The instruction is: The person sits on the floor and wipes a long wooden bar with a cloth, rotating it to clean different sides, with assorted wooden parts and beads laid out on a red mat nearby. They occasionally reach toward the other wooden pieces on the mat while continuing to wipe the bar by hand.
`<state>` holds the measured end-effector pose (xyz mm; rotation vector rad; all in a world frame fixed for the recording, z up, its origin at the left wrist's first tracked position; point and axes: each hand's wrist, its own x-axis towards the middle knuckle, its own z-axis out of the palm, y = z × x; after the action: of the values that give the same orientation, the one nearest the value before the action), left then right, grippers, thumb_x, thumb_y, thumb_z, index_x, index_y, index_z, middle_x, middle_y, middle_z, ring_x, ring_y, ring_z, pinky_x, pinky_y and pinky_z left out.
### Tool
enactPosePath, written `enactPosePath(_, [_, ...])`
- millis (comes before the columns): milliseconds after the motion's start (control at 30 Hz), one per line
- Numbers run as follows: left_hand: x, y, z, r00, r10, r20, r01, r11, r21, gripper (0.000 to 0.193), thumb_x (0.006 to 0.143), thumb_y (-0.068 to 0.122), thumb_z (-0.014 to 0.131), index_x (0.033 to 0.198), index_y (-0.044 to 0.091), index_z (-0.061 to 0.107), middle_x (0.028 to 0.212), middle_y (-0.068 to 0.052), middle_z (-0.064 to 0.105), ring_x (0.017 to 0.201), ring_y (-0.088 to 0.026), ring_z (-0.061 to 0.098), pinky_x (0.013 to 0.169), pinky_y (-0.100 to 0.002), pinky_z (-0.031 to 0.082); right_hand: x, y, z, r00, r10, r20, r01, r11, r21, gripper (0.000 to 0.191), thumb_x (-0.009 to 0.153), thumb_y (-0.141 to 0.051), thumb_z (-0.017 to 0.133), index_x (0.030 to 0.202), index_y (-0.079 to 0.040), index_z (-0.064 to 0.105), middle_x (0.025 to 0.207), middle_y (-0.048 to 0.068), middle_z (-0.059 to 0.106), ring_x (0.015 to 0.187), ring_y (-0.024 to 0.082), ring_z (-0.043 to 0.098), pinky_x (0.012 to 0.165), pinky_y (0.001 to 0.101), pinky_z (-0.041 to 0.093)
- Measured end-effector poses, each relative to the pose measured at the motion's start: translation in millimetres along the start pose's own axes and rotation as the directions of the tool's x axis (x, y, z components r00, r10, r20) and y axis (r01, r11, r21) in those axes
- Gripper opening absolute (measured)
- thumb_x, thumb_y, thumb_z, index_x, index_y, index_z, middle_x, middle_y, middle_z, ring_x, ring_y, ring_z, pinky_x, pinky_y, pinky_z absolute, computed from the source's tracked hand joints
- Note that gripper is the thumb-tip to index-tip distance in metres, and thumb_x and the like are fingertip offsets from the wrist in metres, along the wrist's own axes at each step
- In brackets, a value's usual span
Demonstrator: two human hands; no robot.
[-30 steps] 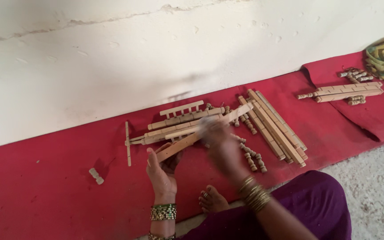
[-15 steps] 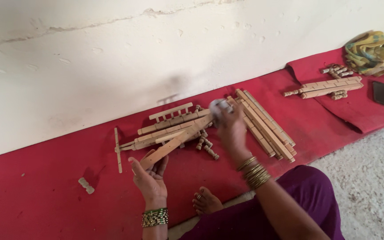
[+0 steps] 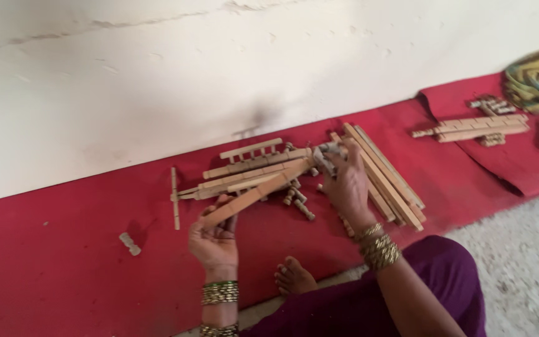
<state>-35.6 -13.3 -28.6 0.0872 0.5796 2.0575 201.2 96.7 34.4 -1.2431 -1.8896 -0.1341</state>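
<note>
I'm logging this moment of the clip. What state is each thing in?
Left hand: palm up, holding one end of a wooden slat.
Right hand: closed on a small grey piece.
Slat: tilted, far end up at the right hand.
Stick pile: lying flat on the red mat.
Far bundle: lying flat, untouched.

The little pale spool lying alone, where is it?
The pale spool lies on the red mat, left of the left hand, apart from the wooden sticks.
</note>
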Motion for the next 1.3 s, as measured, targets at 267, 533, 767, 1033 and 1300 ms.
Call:
enactPosePath(267, [-1,-11,-2,0.996,-0.049,0.077,0.041,0.993,0.111,0.056,0.103,0.048,0.036,0.11,0.0,0.064,0.114,-0.019,0.068,0.106,-0.031,0.065,0.094,-0.041,0.053,-54,-133,29,0.924,-0.381,0.041,0.332,0.85,0.41,0.033,0.083,-0.003,0.065,0.115,-0.011,0.066,0.111,0.007,0.066,0.107,0.021,0.063,0.087,0.0336,0.057])
enactPosePath(533, [0,2,-3,0.998,0.058,-0.008,-0.058,0.998,0.023,0.059,0.103,0.051,0.035,0.102,0.0,0.064,0.111,-0.022,0.069,0.109,-0.034,0.068,0.097,-0.044,0.056,-34,-100,39,0.966,-0.17,0.192,0.131,0.97,0.203,0.029,0.09,0.004,0.056,0.114,-0.008,0.066,0.088,0.005,0.063,0.066,0.015,0.058,0.047,0.0269,0.05])
enactPosePath(767, [-1,1,0,0.994,0.091,0.065,-0.092,0.996,0.008,0.055,0.104,0.048,0.04,0.104,0.0,0.067,0.112,-0.022,0.07,0.109,-0.033,0.067,0.094,-0.045,0.056,2,0,28,0.976,0.126,-0.178,-0.121,0.992,0.041,0.025,0.086,0.002,0.063,0.108,-0.009,0.069,0.098,0.01,0.064,0.075,0.014,0.06,0.051,0.0222,0.052])
enactPosePath(1033, [-6,-3,3,0.97,0.053,0.238,-0.078,0.992,0.099,0.055,0.099,0.051,0.043,0.116,0.002,0.064,0.127,-0.021,0.063,0.123,-0.034,0.06,0.107,-0.043,0.051,-55,-138,28,0.969,-0.247,-0.008,0.231,0.894,0.385,0.022,0.092,-0.005,0.058,0.111,-0.005,0.069,0.104,0.007,0.065,0.091,0.017,0.061,0.075,0.0307,0.056])
enactPosePath(1300, [-6,9,-2,0.985,0.143,0.094,-0.144,0.99,0.008,0.064,0.101,0.057,0.039,0.109,0.0,0.066,0.118,-0.023,0.067,0.115,-0.037,0.064,0.103,-0.047,0.053,-19,-103,23,0.959,-0.047,0.278,-0.086,0.891,0.445,0.013,0.093,-0.008,0.046,0.095,-0.006,0.059,0.092,0.006,0.063,0.08,0.014,0.059,0.066,0.0228,0.054])
